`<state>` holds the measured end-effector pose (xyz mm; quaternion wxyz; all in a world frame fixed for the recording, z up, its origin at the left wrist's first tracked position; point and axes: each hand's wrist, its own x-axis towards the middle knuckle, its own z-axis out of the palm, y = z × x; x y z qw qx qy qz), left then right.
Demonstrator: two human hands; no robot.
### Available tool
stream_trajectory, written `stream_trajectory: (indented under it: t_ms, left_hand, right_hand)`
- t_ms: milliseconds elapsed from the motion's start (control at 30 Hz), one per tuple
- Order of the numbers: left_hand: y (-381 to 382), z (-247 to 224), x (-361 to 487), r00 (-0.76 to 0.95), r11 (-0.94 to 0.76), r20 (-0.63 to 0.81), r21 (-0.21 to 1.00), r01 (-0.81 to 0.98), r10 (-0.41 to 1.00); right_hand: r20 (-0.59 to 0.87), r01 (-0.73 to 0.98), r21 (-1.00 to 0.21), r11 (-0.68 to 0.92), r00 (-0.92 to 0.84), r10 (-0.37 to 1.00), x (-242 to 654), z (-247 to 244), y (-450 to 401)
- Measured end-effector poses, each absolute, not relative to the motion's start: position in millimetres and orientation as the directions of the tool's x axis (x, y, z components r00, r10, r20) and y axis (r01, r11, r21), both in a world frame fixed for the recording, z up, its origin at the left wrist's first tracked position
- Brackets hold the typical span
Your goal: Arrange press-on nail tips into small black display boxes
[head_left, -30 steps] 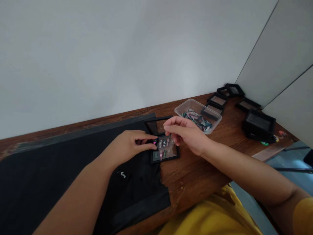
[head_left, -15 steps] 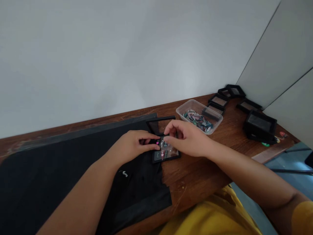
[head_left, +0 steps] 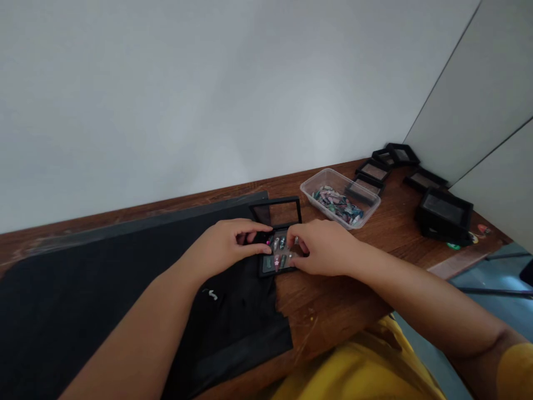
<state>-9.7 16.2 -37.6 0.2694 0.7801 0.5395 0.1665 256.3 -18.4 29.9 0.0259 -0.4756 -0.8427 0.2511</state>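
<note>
A small black case (head_left: 263, 266) lies with its windowed lid (head_left: 283, 211) raised at the back. Inside it are several decorated false nails (head_left: 282, 243), some silvery and teal, and a pink one (head_left: 277, 263) with a pale flower. My left hand (head_left: 233, 244) grips the case's left side between thumb and bent fingers, close to a bright pink spot. From the right, my right hand (head_left: 322, 247) curls around the other side, its fingertips over the tray's right part. Its palm hides that edge, and any small piece under the fingers cannot be made out.
A clear plastic tub (head_left: 307, 191) of loose false nails stands behind my right hand. More black cases (head_left: 443, 211) lie to the right. A black mat (head_left: 125, 289) bearing a white scrap (head_left: 212, 295) covers the left of the wooden table (head_left: 333, 305). A wall rises behind.
My right hand has come down and slightly right, from above the middle of the case to its right side, uncovering more nails and lid. My left hand stays in place.
</note>
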Motion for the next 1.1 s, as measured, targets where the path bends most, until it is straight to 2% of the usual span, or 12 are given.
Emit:
stream_trajectory:
  t_ms: [233,300,367,500,567,833,1100]
  left_hand:
    - [14,-34,-9,0.332,-0.245,-0.034,0.601,0.76,0.943]
    - [13,-33,-9,0.324,-0.236,-0.039,0.606,0.76,0.945]
    - [13,-34,-9,0.323,-0.237,-0.035,0.606,0.759,0.946]
    - [13,-36,-10,0.332,-0.25,-0.028,0.601,0.759,0.943]
    - [14,-36,-10,0.326,-0.245,-0.028,0.599,0.763,0.945]
    - [13,-35,-9,0.314,-0.215,-0.064,0.601,0.77,0.947]
    - [13,-35,-9,0.339,-0.261,-0.023,0.59,0.764,0.941]
  right_hand:
    - [-0.108,0.775,-0.528,0.347,-0.466,0.878,267,37,-7]
    - [-0.101,0.798,-0.512,0.318,-0.424,0.9,271,42,-3]
    - [-0.125,0.84,-0.428,0.334,-0.421,0.898,273,44,-2]
    - [-0.205,0.881,-0.176,0.44,-0.47,0.859,271,43,-7]
    - [-0.247,0.882,-0.119,0.455,-0.471,0.847,269,41,-9]
    - [-0.271,0.906,-0.111,0.408,-0.422,0.865,264,37,-13]
    - [-0.24,0.929,-0.121,0.351,-0.37,0.898,259,34,-11]
